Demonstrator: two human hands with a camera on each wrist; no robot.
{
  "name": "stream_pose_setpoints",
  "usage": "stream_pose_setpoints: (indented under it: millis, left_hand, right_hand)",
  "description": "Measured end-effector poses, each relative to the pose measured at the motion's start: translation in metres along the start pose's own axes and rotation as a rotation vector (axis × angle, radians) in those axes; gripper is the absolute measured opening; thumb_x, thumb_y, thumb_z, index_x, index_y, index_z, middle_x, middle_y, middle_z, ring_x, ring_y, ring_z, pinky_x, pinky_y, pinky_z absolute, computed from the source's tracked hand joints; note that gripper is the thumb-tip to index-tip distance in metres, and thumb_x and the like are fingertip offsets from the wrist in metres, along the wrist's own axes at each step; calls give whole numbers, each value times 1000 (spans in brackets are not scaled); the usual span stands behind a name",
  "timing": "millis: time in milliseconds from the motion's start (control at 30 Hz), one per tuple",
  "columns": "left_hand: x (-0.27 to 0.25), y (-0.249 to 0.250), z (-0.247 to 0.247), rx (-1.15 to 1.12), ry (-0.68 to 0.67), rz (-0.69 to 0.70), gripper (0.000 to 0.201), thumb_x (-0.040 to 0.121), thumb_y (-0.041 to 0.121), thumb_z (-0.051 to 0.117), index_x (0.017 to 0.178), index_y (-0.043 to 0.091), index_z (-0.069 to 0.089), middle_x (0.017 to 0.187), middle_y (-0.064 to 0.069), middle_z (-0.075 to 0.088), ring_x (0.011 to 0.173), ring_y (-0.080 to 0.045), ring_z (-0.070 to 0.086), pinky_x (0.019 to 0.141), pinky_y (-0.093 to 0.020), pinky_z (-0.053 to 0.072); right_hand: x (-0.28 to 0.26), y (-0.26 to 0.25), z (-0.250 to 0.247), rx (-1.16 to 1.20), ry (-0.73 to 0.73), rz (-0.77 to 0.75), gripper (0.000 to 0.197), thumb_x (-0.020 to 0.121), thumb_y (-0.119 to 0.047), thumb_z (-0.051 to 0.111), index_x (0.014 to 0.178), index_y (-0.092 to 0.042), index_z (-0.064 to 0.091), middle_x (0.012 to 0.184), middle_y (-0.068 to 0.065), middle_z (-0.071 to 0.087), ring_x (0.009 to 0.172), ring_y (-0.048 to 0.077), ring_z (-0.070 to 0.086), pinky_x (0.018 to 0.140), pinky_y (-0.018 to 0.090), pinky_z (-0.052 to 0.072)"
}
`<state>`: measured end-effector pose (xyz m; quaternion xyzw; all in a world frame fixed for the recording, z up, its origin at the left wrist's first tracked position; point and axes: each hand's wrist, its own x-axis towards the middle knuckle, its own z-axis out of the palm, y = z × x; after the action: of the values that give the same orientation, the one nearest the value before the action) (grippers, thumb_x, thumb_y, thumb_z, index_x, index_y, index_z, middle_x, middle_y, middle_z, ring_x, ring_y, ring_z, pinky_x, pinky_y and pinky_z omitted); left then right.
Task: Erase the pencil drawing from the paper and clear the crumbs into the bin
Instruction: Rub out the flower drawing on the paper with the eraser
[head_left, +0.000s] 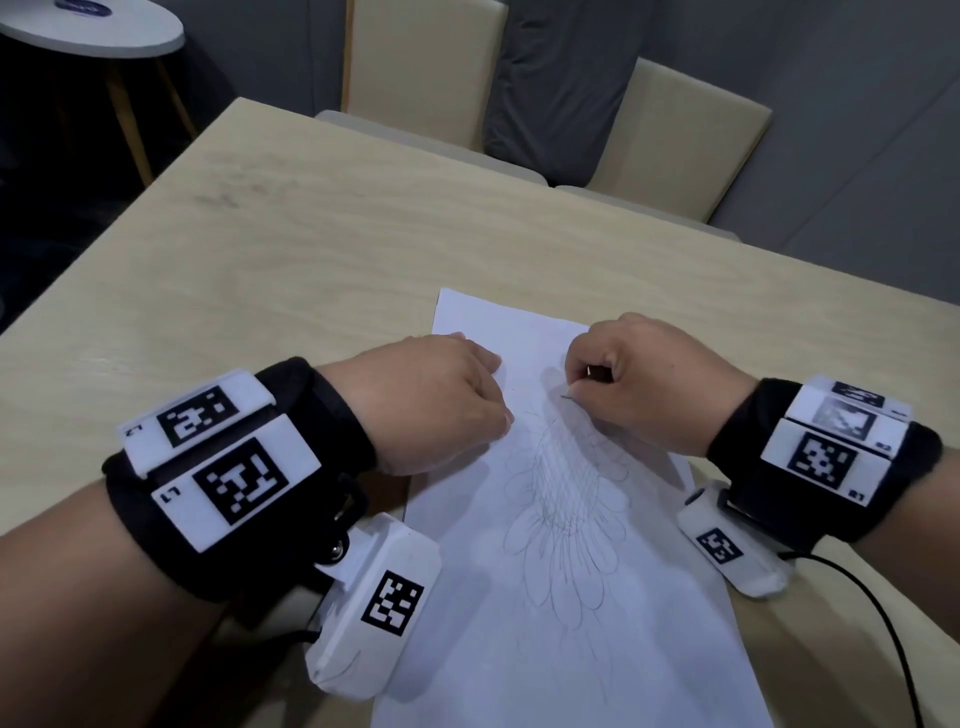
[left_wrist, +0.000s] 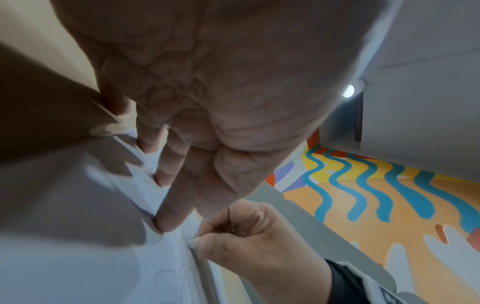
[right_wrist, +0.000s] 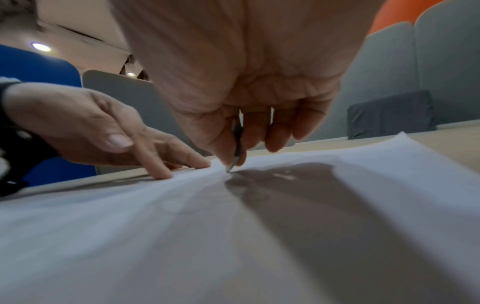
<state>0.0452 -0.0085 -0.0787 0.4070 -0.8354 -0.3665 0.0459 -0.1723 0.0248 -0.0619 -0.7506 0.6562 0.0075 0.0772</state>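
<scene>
A white paper (head_left: 613, 639) with a faint pencil flower drawing (head_left: 566, 499) lies on the table. My left hand (head_left: 501, 389) presses straight fingers flat on the sheet near its top left, and the fingertips (left_wrist: 166, 222) touch the paper (left_wrist: 78, 267). My right hand (head_left: 571, 382) pinches a thin dark pencil-like stick (right_wrist: 237, 148) between thumb and fingers. Its pointed tip touches the paper (right_wrist: 233, 246) just above the flower, close to the left hand (right_wrist: 166, 164). No bin is in view.
The light wooden table (head_left: 311, 260) stretches bare to the left and beyond the sheet. Two beige chairs (head_left: 415, 62) (head_left: 675, 135) with a grey cushion (head_left: 550, 78) stand at the far edge. A round side table (head_left: 93, 26) is far left. A black cable (head_left: 883, 623) trails from my right wrist.
</scene>
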Motion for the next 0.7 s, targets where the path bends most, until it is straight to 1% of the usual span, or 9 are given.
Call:
stream_pose_setpoints:
  millis: [67, 133, 200, 267, 300, 433, 533, 600, 700]
  left_hand:
    - [-1, 1, -1, 6, -3, -5, 30, 95, 31, 54, 105, 14, 76, 123, 25, 46, 139, 15, 17, 102, -17, 28]
    - [-1, 0, -1, 13, -10, -5, 30, 95, 30, 54, 105, 12, 76, 118, 24, 46, 140, 12, 18, 102, -18, 28]
    - [0, -1, 0, 12, -15, -8, 32, 95, 30, 53, 105, 7, 74, 107, 21, 43, 122, 15, 28, 102, -20, 32]
    - [1, -1, 0, 8, -14, -5, 34, 95, 30, 52, 105, 4, 72, 103, 17, 41, 101, 18, 29, 103, -24, 34]
    - [1, -1, 0, 7, -11, -3, 34, 95, 30, 52, 105, 5, 72, 104, 17, 42, 102, 17, 29, 104, -24, 35]
    - [1, -1, -1, -3, -12, 10, 31, 95, 30, 53, 106, 11, 75, 122, 24, 47, 137, 15, 18, 96, -14, 30]
    - [-1, 0, -1, 6, -27, 16, 31, 95, 31, 54, 107, 13, 76, 145, 23, 45, 140, 14, 14, 100, -15, 23]
    - [-1, 0, -1, 9, -32, 17, 31, 95, 31, 54, 107, 13, 76, 145, 21, 47, 139, 15, 15, 99, -14, 24]
    - [0, -1, -1, 11, -25, 20, 31, 95, 31, 53, 107, 12, 75, 139, 24, 48, 140, 14, 15, 97, -15, 24]
  right_hand:
    - [-4, -2, 3, 18, -13, -28, 14, 88, -20, 57, 76, -24, 62, 75, -11, 61, 89, 13, 49, 78, 40, 49]
    - [-7, -3, 4, 24, -30, -48, 14, 88, -22, 57, 76, -26, 62, 74, -13, 59, 89, 12, 48, 79, 39, 47]
    - [-5, -2, 2, 1, -23, -27, 14, 89, -22, 57, 76, -26, 61, 75, -12, 59, 89, 13, 47, 79, 39, 47]
    - [-4, -1, 1, -21, -4, -23, 14, 89, -21, 56, 77, -25, 62, 76, -10, 59, 89, 14, 47, 78, 38, 48]
    - [-4, -1, 1, -20, -8, -35, 14, 89, -21, 56, 78, -25, 62, 76, -11, 59, 89, 13, 47, 78, 37, 48]
    - [-9, 2, -1, 0, -59, -52, 12, 89, -25, 59, 78, -29, 62, 76, -13, 58, 88, 10, 47, 77, 35, 47]
    - [-9, 11, -9, 39, 77, 29, 11, 87, -19, 62, 78, -25, 65, 76, -12, 61, 86, 9, 50, 76, 33, 47]
    - [-10, 11, -8, 78, 70, 40, 11, 86, -18, 64, 79, -25, 67, 76, -12, 61, 85, 7, 52, 76, 31, 47]
    - [-14, 5, 2, 67, -36, -24, 11, 86, -20, 61, 77, -25, 65, 77, -12, 63, 88, 9, 52, 76, 35, 49]
